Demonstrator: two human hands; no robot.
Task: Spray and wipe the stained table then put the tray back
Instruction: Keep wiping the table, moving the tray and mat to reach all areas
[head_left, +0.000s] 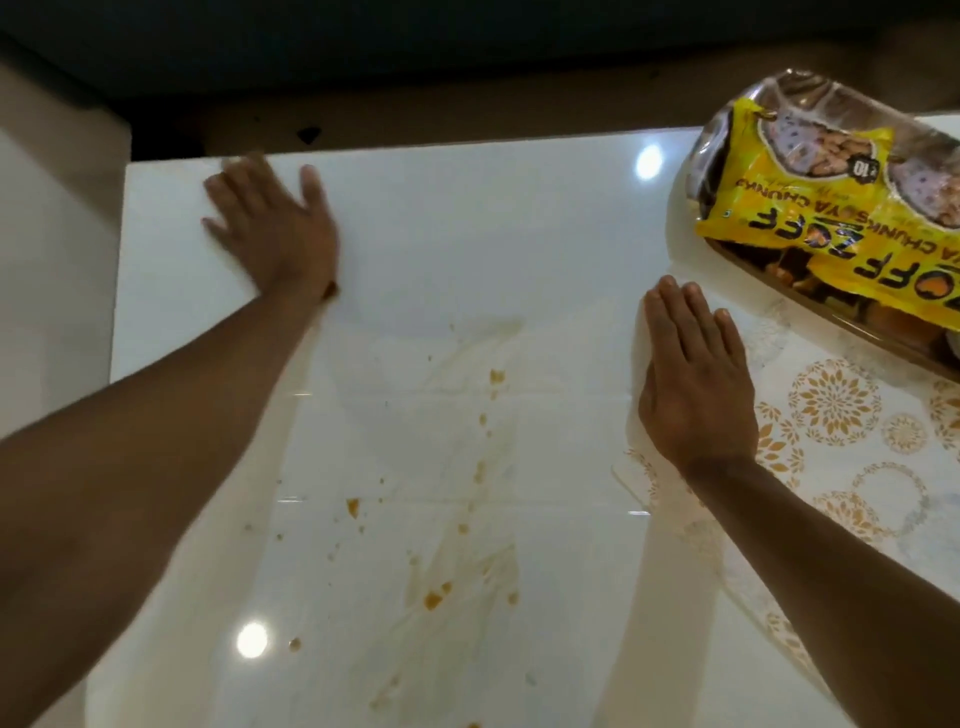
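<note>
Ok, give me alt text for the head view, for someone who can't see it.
Both hands lie flat and empty on a glossy white table streaked with orange-brown stains: left hand far left, right hand on a patterned cloth's edge. A tray of yellow snack packets sits far right.

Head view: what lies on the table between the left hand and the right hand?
Between the left hand and the right hand, the head view shows only glossy white table with faint brownish smears and orange stains; no object lies there.
</note>
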